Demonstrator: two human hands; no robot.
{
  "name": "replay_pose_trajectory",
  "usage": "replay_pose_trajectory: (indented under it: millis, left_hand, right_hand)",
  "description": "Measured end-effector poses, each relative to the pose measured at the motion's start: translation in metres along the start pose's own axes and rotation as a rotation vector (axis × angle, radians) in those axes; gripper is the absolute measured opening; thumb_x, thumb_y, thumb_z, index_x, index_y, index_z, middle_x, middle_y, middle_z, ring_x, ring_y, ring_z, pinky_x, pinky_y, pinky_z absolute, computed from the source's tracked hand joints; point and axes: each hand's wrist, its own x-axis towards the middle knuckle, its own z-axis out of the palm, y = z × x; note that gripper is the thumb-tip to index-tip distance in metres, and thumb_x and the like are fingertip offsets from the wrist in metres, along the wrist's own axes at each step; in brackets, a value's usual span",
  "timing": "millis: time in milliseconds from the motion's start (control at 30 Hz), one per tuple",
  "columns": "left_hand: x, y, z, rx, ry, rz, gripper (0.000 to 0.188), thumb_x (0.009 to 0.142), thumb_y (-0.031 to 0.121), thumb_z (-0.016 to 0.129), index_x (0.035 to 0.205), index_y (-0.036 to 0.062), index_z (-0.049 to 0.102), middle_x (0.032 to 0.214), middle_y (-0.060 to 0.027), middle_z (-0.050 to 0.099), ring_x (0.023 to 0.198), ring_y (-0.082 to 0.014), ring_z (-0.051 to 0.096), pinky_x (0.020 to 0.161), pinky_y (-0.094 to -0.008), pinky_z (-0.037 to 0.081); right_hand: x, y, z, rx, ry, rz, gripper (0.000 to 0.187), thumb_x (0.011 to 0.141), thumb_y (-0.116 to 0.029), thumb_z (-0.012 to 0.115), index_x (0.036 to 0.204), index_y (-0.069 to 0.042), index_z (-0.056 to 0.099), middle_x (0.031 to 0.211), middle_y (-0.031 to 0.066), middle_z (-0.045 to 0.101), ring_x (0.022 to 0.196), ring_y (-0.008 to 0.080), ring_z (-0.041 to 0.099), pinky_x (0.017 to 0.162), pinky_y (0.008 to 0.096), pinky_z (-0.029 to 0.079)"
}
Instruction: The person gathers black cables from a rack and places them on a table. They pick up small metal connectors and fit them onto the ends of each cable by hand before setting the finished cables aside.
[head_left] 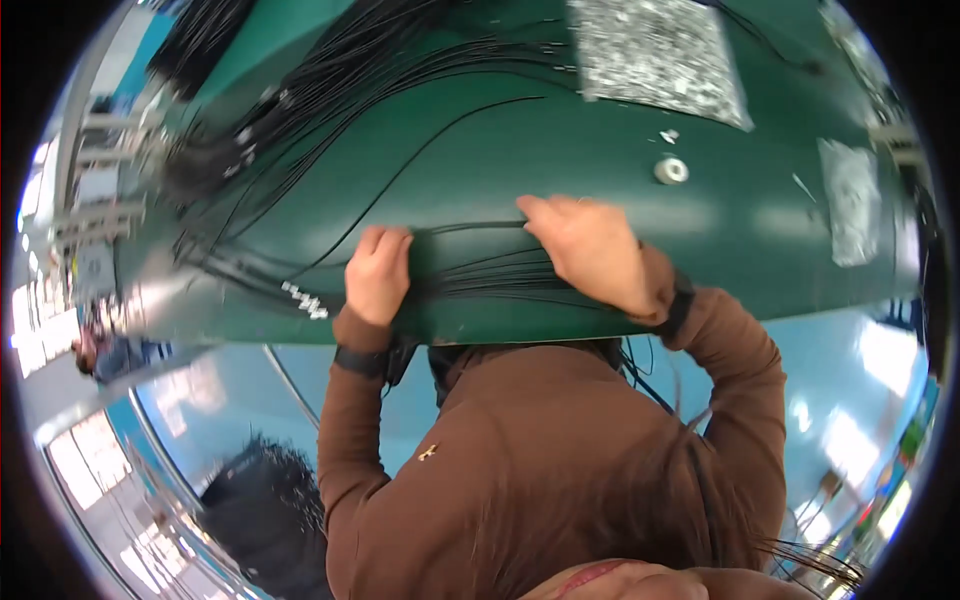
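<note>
A short stretch of black cable (pixel 470 228) runs between my two hands above the green table. At its left, the fingers of my left hand (pixel 375 280) are closed on it. My right hand (pixel 592 248) pinches the cable farther right, thumb and fingers pressed together. Just nearer to me, a bundle of black cables (pixel 500 278) lies along the table's front edge, passing under both hands. White connectors (pixel 305 300) sit in a row left of my left hand. One loose cable (pixel 400 172) curves away beyond it across the tabletop.
More black cable bundles (pixel 340 75) cover the table's (pixel 740 235) far left. A clear bag of small pale parts (pixel 655 55) lies at the back, near a white roll (pixel 671 171). Another plastic bag (pixel 850 205) is at the right. A dark heap (pixel 265 510) stands below left.
</note>
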Motion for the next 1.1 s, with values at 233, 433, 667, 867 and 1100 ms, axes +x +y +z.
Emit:
replay_pose_trajectory:
  millis: [233,433,667,867,1100]
  left_hand:
    - [-0.014,-0.012,-0.01,-0.008,0.027,-0.001,0.008,0.08,-0.001,0.062,0.085,0.0041,0.062,0.085,-0.0121,0.059,0.073,-0.0302,0.061,0.063,-0.0353,0.051]
    - [-0.04,-0.054,-0.032,0.158,-0.034,0.053,0.011,0.077,0.0,0.057,0.085,0.0061,0.059,0.086,-0.0095,0.057,0.075,-0.0283,0.061,0.064,-0.035,0.052]
    - [-0.069,-0.112,-0.079,0.214,-0.021,0.013,0.008,0.076,-0.002,0.062,0.082,0.0041,0.063,0.082,-0.0087,0.058,0.072,-0.0273,0.061,0.063,-0.0338,0.051]
    - [-0.078,-0.115,-0.084,0.186,-0.013,-0.015,0.012,0.078,-0.004,0.062,0.089,0.0007,0.063,0.087,-0.0116,0.06,0.08,-0.0276,0.061,0.071,-0.0329,0.05]
    - [-0.099,-0.12,-0.085,0.267,-0.037,-0.004,0.012,0.08,-0.002,0.063,0.092,0.0002,0.065,0.092,-0.0125,0.061,0.086,-0.0294,0.06,0.077,-0.036,0.049]
  right_hand:
    - [0.01,-0.015,0.049,-0.277,-0.131,-0.038,0.011,0.076,-0.002,0.051,0.086,-0.007,0.05,0.076,0.0101,0.056,0.07,0.0298,0.058,0.059,0.0398,0.049]
    - [-0.005,-0.003,0.041,-0.421,-0.212,-0.082,0.012,0.075,-0.001,0.052,0.085,-0.007,0.05,0.076,0.0086,0.054,0.069,0.0286,0.057,0.058,0.0395,0.049]
    - [-0.019,0.009,0.036,-0.52,-0.208,-0.032,0.013,0.075,-0.001,0.052,0.086,-0.008,0.05,0.077,0.0081,0.054,0.071,0.0278,0.057,0.058,0.039,0.049]
    - [-0.032,-0.014,0.039,-0.474,-0.079,0.066,0.015,0.074,-0.002,0.052,0.088,-0.007,0.052,0.079,0.009,0.055,0.073,0.0278,0.058,0.062,0.0367,0.05]
    - [-0.041,-0.03,0.064,-0.48,0.039,0.179,0.016,0.069,-0.007,0.056,0.085,-0.006,0.054,0.076,0.0079,0.053,0.071,0.0238,0.058,0.059,0.0318,0.052]
